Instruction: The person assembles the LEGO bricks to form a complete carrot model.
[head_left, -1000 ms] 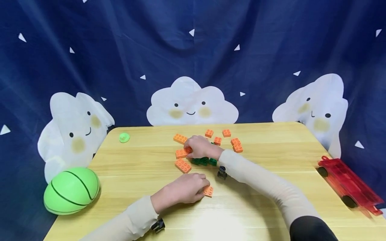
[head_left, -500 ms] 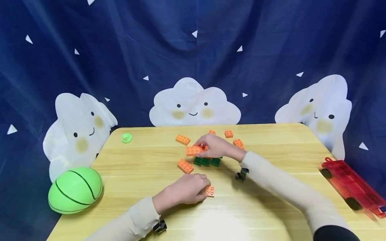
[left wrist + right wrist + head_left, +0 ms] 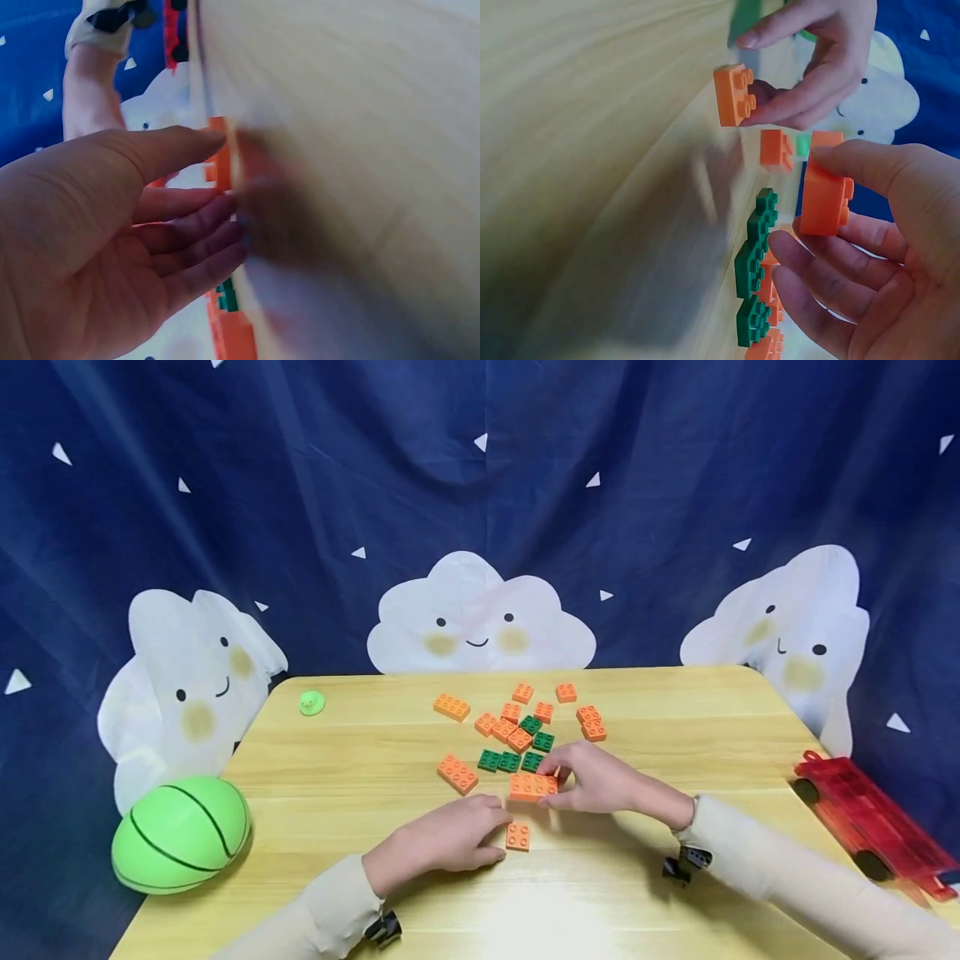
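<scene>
Seemingly mid-placement, the right hand (image 3: pixel 598 779) pinches a long orange brick (image 3: pixel 529 787) just beyond the small orange brick (image 3: pixel 517 837), the left hand (image 3: pixel 450 837) relaxed beside it, so the next move probably calls for steady lowering.

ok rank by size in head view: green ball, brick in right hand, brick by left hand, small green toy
Green ball
Long brick in right hand
Short brick by left hand, small green toy: too alike to rank, toy farther away

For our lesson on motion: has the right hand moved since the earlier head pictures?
Yes: judged against the small green toy, the right hand has moved right and nearer the camera.
</scene>
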Demonstrator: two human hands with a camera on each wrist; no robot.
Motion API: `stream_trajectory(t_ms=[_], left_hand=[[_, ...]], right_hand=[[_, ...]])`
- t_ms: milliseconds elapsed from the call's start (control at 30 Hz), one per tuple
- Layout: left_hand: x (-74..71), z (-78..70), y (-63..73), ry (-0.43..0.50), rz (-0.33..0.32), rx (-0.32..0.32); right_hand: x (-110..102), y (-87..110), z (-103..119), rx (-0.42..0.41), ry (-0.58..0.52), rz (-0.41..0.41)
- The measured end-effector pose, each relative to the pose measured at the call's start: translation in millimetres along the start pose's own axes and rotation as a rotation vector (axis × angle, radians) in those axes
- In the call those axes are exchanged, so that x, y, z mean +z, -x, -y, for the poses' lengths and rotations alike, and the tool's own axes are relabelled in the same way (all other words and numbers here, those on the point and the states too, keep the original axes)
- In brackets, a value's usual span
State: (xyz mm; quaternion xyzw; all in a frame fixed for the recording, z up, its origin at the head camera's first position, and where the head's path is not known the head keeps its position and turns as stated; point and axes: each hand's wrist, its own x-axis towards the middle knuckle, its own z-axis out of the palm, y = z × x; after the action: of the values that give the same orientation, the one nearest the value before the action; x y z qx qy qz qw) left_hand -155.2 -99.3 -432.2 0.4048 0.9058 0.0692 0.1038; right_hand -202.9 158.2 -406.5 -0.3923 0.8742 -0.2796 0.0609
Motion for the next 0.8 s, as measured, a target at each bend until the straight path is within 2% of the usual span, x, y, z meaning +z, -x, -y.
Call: stream_trajectory(t_ms=[100, 233, 433, 500, 633, 800], left_hand=[[-3.5, 0.7, 4.4, 0.053, 0.021, -0.023], [-6.5, 2.3, 7.2, 0.112, 0.005, -0.038], [-4.7, 6.9, 10.9, 0.274, -0.076, -0.145], [-4.0, 6.8, 12.4, 0.3, -0.11, -0.165], [-3.1, 4.1, 13.2, 0.325, -0.13, -0.162], [-0.9, -1.4, 7.5, 0.352, -0.113, -0.137]], right_hand=[[6.6, 7.6, 1.7, -0.007, -0.029, 0.002], [20.4, 12.3, 7.4, -0.038, -0.038, 0.036], [38.1, 11.9, 13.3, -0.054, 0.023, 0.018], [41.2, 11.6, 13.6, -0.056, 0.031, 0.016], [45.3, 10.0, 14.5, -0.07, 0.049, 0.02], [46.0, 10.1, 16.6, -0.044, 0.056, 0.026]])
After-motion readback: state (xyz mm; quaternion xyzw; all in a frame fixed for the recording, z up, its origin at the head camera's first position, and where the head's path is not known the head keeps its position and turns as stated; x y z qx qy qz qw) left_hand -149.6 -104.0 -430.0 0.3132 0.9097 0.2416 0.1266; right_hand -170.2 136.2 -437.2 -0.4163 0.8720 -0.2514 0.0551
